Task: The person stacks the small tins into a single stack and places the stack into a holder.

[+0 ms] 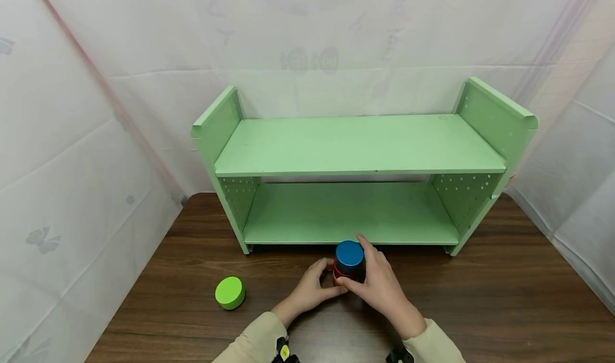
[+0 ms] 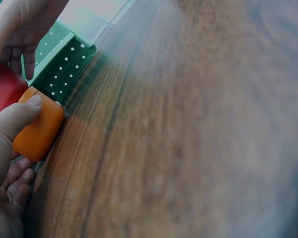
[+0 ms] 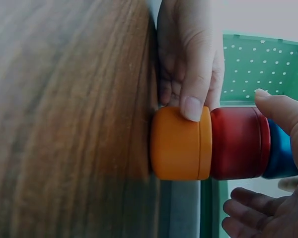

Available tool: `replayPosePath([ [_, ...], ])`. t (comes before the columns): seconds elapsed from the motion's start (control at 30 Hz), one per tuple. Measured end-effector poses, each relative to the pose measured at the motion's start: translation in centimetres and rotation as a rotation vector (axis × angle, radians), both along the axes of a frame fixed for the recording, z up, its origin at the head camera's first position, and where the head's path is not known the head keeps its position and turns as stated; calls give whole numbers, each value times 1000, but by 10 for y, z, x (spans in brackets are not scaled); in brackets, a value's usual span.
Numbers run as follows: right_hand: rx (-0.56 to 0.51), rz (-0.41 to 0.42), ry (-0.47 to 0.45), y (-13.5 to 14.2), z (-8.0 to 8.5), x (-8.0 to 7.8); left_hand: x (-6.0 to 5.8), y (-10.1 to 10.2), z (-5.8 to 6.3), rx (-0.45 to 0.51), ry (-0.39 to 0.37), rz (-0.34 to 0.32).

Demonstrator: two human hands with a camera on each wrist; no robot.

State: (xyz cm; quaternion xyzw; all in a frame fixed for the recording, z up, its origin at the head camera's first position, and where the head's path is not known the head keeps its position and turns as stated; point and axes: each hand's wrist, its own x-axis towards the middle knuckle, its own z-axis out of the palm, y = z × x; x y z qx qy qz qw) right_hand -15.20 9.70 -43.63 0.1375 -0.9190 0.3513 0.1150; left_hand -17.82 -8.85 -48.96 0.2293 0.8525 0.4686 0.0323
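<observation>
Three small round lidded tins stand stacked upright on the table in front of the shelf. An orange tin [image 3: 176, 148] is the lowest, a red tin [image 3: 234, 146] sits on it, and a blue tin [image 1: 349, 253] tops the stack. My left hand [image 1: 307, 292] pinches the orange tin, thumb on its near side and fingers behind. Around the upper part of the stack, my right hand [image 1: 381, 287] spreads its thumb and fingers. In the right wrist view its thumb overlaps the blue tin's edge, while its other fingers [image 3: 248, 210] show a gap from the tins.
A green round tin [image 1: 230, 293] lies on the wooden table [image 1: 519, 299], left of my left hand. Right behind the stack stands a light green two-tier shelf [image 1: 355, 144] with perforated side panels. Pale sheeting [image 1: 346, 42] hangs behind and on both sides.
</observation>
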Motion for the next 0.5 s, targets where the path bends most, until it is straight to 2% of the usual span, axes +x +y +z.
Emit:
replayPosePath([
  [0.2, 9, -1, 24, 3, -5, 2, 0, 0, 0, 3, 1, -4],
  [0.5, 6, 1, -12, 7, -9, 1, 1, 0, 1, -3, 7, -11],
])
